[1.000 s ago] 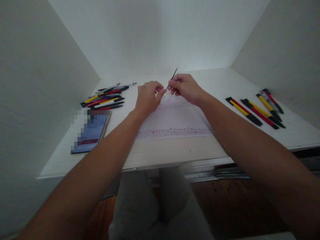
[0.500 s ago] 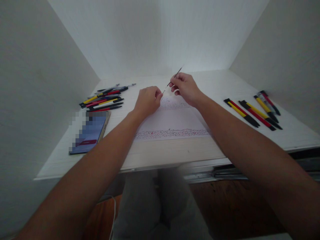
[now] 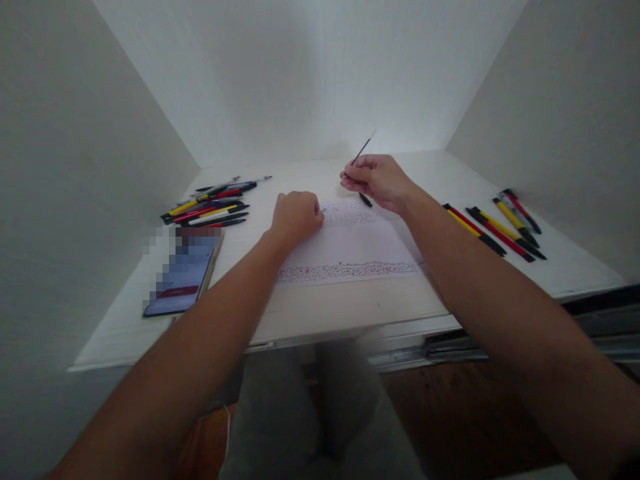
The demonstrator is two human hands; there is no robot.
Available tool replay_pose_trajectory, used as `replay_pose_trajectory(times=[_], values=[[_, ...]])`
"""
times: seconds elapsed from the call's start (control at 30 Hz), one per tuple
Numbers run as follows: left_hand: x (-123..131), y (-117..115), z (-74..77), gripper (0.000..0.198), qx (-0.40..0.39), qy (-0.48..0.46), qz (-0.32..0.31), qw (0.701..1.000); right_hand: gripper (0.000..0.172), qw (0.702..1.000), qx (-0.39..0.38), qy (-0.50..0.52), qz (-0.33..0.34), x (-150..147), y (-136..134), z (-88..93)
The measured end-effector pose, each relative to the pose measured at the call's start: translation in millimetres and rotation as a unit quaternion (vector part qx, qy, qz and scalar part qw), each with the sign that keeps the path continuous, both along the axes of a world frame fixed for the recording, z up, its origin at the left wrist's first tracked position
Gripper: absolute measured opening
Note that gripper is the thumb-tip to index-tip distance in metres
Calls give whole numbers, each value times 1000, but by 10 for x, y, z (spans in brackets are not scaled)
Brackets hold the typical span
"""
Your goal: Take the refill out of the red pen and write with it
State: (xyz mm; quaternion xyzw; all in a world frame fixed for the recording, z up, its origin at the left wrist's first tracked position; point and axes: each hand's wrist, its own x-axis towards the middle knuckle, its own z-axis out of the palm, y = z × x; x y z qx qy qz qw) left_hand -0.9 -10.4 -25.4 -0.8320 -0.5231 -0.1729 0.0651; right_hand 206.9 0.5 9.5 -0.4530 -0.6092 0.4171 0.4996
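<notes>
Right hand pinching thin refill, lower end hidden.

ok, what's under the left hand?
The left hand rests closed on the paper sheet, near its upper left corner, with rows of small marks beside it. Anything inside the fist or on the paper beneath it is covered.

Single head view, looking forward-down, close over desk.

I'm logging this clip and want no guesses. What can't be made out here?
Head view only:
- Phone screen: pixelated, unreadable.
- Marks on the paper: too small to read.
- Left hand: closed fist hides anything inside.
- Thin rod in right hand: blurred, middle hidden by fingers.
</notes>
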Motion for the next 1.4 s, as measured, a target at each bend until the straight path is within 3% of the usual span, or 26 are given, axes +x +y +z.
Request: replay_pose_trajectory(times=[0.13,0.23,0.3,0.4,0.5,0.63,1.07,1.4], values=[[10,9,33,17,-11,-26,-33,999,18,999,16,-48,-1,90,-87,56],[45,-10,60,20,-39,-69,-119,990,20,993,24,-114,20,187,-253,61],[83,-58,69,23,-72,-95,-171,978,20,987,25,-153,38,251,-394,23],[137,-172,81,36,-129,-103,-200,966,17,986,37,-158,25,316,-562,-115],[162,-279,109,49,-147,-86,-193,966,17,989,33,-147,-1,331,-611,-289],[163,-321,139,53,-150,-60,-177,971,15,987,23,-161,18,333,-572,-407],[166,-270,131,57,-170,-46,-179,968,15,958,39,-283,-33,276,-623,-337],[161,-199,75,59,-165,-43,-191,967,12,959,54,-277,-22,271,-614,-384]])
